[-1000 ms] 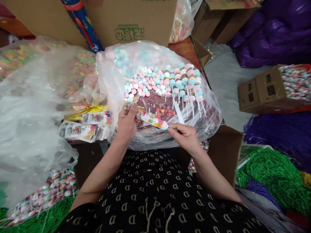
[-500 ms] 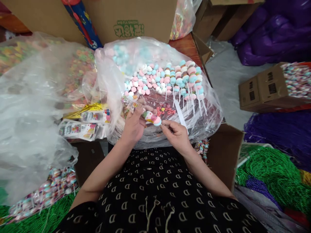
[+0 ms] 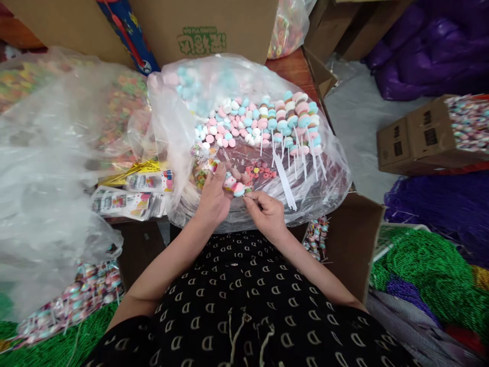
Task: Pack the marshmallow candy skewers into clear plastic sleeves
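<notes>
My left hand [image 3: 217,198] is closed round a candy skewer [image 3: 239,189] in a printed wrapper, its pink and blue end pointing right. My right hand [image 3: 264,211] pinches at the stick end of that same skewer, beside the blue candy. Behind the hands, loose pink, white and blue candies [image 3: 229,122] lie on a clear plastic bag [image 3: 324,199]. Several finished skewers [image 3: 292,120] rest at the right of the pile, sticks towards me. White sticks [image 3: 284,183] lie below them, and small red candy rings [image 3: 260,171] are just past my fingers.
Printed wrappers [image 3: 122,201] are stacked left of my left hand. A large candy-filled bag [image 3: 57,153] covers the left side. An open carton [image 3: 351,239] stands at the right table edge, and a big carton [image 3: 237,30] at the back.
Both hands have shifted slightly left with the skewer between them. Less of the skewer shows beyond my left fingers, and its end has moved left.
</notes>
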A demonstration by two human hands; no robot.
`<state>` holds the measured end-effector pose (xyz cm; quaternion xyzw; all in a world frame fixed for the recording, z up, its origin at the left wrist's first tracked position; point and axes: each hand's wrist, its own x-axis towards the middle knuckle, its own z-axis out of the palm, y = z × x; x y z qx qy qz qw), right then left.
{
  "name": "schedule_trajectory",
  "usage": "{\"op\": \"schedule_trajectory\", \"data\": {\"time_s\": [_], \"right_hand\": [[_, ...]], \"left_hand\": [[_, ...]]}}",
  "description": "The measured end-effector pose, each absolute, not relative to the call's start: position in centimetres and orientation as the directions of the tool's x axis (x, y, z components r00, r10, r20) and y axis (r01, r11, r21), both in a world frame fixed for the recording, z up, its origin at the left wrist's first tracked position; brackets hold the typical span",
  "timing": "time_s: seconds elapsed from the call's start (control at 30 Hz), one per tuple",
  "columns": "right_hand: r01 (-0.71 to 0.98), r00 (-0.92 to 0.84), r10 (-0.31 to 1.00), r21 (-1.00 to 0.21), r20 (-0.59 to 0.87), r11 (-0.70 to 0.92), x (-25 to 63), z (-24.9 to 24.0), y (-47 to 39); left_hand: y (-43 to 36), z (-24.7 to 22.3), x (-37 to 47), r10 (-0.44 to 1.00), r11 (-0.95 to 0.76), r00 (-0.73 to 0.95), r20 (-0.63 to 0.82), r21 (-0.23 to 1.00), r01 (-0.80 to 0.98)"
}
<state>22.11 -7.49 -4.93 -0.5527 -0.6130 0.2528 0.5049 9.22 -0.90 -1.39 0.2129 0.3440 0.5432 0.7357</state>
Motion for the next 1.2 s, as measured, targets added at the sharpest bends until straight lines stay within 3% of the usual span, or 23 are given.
{"op": "schedule_trajectory", "data": {"time_s": [0.3,0.5,0.93,1.2], "right_hand": [[0.392,0.098,0.97,-0.904,0.223,0.168,21.9,-4.8,-6.8],[0.49,-0.098,0.954,-0.821,0.282,0.293,22.2,-4.8,-6.6],[0.717,0.044,0.912,-0.648,0.408,0.256,21.7,-5.6,-6.1],[0.478,-0.07,0.925,-0.801,0.373,0.359,23.4,-3.4,-5.3]], "left_hand": [[-0.6,-1.2,9.3,0.934,0.349,0.184,-0.307,0.671,-0.654],[-0.1,-2.1,8.9,0.921,0.377,0.18,-0.345,0.677,-0.632],[-1.8,-2.3,9.5,0.946,0.317,0.226,-0.23,0.793,-0.52],[-1.5,-3.0,9.4,0.938,0.346,0.183,-0.293,0.793,-0.502]]}}
